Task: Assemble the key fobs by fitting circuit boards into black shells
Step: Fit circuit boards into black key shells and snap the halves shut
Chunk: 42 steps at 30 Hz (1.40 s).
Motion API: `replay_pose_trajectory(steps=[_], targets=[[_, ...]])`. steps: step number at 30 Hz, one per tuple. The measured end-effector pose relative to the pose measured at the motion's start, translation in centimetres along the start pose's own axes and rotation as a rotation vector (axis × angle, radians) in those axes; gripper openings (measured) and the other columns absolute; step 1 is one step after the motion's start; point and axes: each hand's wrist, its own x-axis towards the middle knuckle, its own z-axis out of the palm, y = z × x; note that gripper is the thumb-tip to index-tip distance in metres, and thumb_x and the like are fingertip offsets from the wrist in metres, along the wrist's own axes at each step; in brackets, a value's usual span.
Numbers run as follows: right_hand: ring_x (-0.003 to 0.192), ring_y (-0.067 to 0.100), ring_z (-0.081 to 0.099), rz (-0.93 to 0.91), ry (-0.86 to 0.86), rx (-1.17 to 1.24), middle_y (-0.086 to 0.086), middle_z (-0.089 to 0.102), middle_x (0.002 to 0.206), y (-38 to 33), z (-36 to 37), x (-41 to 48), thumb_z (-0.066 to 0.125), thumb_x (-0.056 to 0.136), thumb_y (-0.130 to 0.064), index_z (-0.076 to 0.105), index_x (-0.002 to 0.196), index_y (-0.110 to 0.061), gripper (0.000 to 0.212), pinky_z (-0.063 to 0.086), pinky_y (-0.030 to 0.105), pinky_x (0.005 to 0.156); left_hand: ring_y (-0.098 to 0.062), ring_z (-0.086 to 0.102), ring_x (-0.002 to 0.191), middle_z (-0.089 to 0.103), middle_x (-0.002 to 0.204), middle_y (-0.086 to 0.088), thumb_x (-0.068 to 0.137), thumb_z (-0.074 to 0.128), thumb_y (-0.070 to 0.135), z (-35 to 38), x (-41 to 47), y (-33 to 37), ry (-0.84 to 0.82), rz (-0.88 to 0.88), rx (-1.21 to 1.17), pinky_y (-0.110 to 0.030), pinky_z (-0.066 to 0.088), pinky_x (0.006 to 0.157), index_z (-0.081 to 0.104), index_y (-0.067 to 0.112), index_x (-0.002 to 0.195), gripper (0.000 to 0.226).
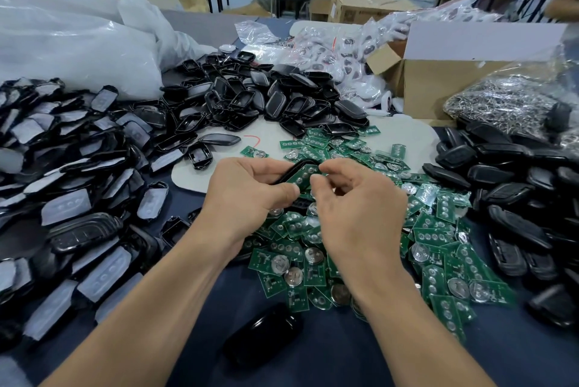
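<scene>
— Green board point(301, 176), black shell point(289, 171): who has which?

— The left hand point(250, 195) has the shell, its grip clamped on it with the thumb across the near edge and the fingers curled over the far rim. The board lies tilted in the shell's open face. The right hand point(354, 208) pinches the board's right end, thumb and forefinger closed on it.

— Is the board seated?

— That cannot be told; the fingers hide the edges. Both hands are raised just above the desk point(219, 302), near its middle.

— What lies under them?

— A loose heap of green circuit boards point(313, 249), many showing round silver coin cells, spreading from below the hands out to the right and toward the person. A single black fob point(263, 336) lies on the dark blue cloth between the forearms.

— And farther out?

— Beyond the hands, a pile of empty black shells point(250, 98) sits partly on a pale sheet point(269, 133). To the left, a wide spread of black shells with whitish button pads point(62, 173) covers the desk. To the right, a heap of closed black fobs point(517, 198). Behind that, a clear bag of metal rings point(501, 104) leans by a cardboard box point(438, 86), with packets of bagged white parts point(338, 54) beside it. A big crumpled plastic bag point(78, 42) fills the far left corner.
</scene>
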Motion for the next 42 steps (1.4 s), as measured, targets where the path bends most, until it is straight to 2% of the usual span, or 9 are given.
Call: replay_pose_trajectory(steps=[6, 13, 17, 19, 22, 27, 31, 37, 42], targets=[[0.065, 0.002, 0.068, 0.103, -0.041, 0.118, -0.017, 0.07, 0.067, 0.3, -0.4, 0.6, 0.083, 0.085, -0.023, 0.074, 0.078, -0.029, 0.012, 0.057, 0.025, 0.064, -0.014, 0.078, 0.071, 0.081, 0.084, 0.002, 0.075, 0.087, -0.006, 0.3, 0.1, -0.3, 0.026, 0.0, 0.015, -0.022, 0.061, 0.063, 0.079, 0.029, 0.084, 0.037], [0.051, 0.002, 0.06, 0.168, -0.06, 0.188, -0.016, 0.07, 0.063, 0.7, -0.3, 0.8, 0.081, 0.086, -0.018, 0.071, 0.07, -0.028, 0.022, 0.049, 0.016, 0.051, -0.013, 0.078, 0.07, 0.081, 0.082, 0.003, 0.076, 0.086, -0.007, 0.4, 0.0, -0.2, -0.022, 0.015, -0.002, -0.018, 0.059, 0.062, 0.082, 0.032, 0.073, 0.04], [0.047, 0.002, 0.055, 0.184, -0.088, 0.196, -0.013, 0.069, 0.06, 0.8, -0.3, 1.0, 0.08, 0.086, -0.019, 0.071, 0.07, -0.026, 0.02, 0.044, 0.017, 0.048, -0.009, 0.077, 0.067, 0.079, 0.076, 0.012, 0.079, 0.083, -0.009, 0.3, -0.1, 0.0, -0.061, 0.01, -0.012, -0.017, 0.058, 0.061, 0.081, 0.045, 0.067, 0.055], [0.048, 0.009, 0.058, 0.183, -0.093, 0.212, -0.011, 0.07, 0.06, 0.8, -0.4, 1.0, 0.079, 0.087, -0.019, 0.071, 0.07, -0.026, 0.02, 0.045, 0.019, 0.047, -0.012, 0.078, 0.069, 0.08, 0.078, 0.009, 0.079, 0.082, -0.009, 0.2, 0.0, -0.2, -0.073, 0.004, -0.023, -0.019, 0.06, 0.062, 0.082, 0.036, 0.068, 0.047], [0.055, 0.014, 0.066, 0.19, -0.107, 0.215, -0.01, 0.071, 0.061, 0.9, -0.5, 1.1, 0.079, 0.087, -0.019, 0.072, 0.071, -0.025, 0.019, 0.055, 0.027, 0.053, -0.017, 0.079, 0.07, 0.08, 0.079, 0.006, 0.079, 0.082, -0.01, 0.1, 0.1, -0.4, -0.071, -0.002, -0.024, -0.022, 0.061, 0.063, 0.081, 0.03, 0.071, 0.04], [0.056, 0.006, 0.067, 0.189, -0.177, 0.26, -0.008, 0.072, 0.062, 1.2, -0.8, 1.6, 0.078, 0.086, -0.014, 0.073, 0.07, -0.024, 0.02, 0.056, 0.02, 0.058, -0.012, 0.078, 0.07, 0.08, 0.079, 0.01, 0.082, 0.079, -0.009, 0.1, 0.1, -0.3, -0.096, 0.011, -0.001, -0.017, 0.058, 0.064, 0.079, 0.051, 0.068, 0.061], [0.048, 0.004, 0.055, 0.214, -0.218, 0.34, -0.003, 0.071, 0.061, 1.5, -1.0, 2.0, 0.074, 0.09, -0.013, 0.074, 0.075, -0.025, 0.019, 0.045, 0.017, 0.049, -0.008, 0.076, 0.077, 0.082, 0.089, 0.004, 0.08, 0.075, -0.014, -0.3, 0.3, -0.6, -0.137, -0.011, 0.052, -0.016, 0.056, 0.066, 0.082, 0.035, 0.084, 0.05], [0.043, 0.004, 0.043, 0.206, -0.265, 0.337, -0.001, 0.069, 0.059, 1.7, -1.1, 2.2, 0.071, 0.093, -0.014, 0.073, 0.077, -0.024, 0.019, 0.036, 0.016, 0.043, -0.023, 0.079, 0.096, 0.082, 0.099, 0.0, 0.087, 0.065, -0.018, -0.4, 0.6, -0.9, -0.166, -0.049, 0.032, -0.031, 0.063, 0.088, 0.079, 0.025, 0.102, 0.048], [0.048, 0.003, 0.055, 0.187, -0.257, 0.279, -0.003, 0.068, 0.057, 1.6, -1.2, 2.1, 0.071, 0.092, -0.011, 0.072, 0.071, -0.02, 0.022, 0.045, 0.011, 0.051, -0.021, 0.078, 0.097, 0.082, 0.102, -0.002, 0.085, 0.062, -0.021, -0.5, 0.5, -1.0, -0.196, -0.057, 0.013, -0.027, 0.063, 0.085, 0.078, 0.019, 0.11, 0.049]])
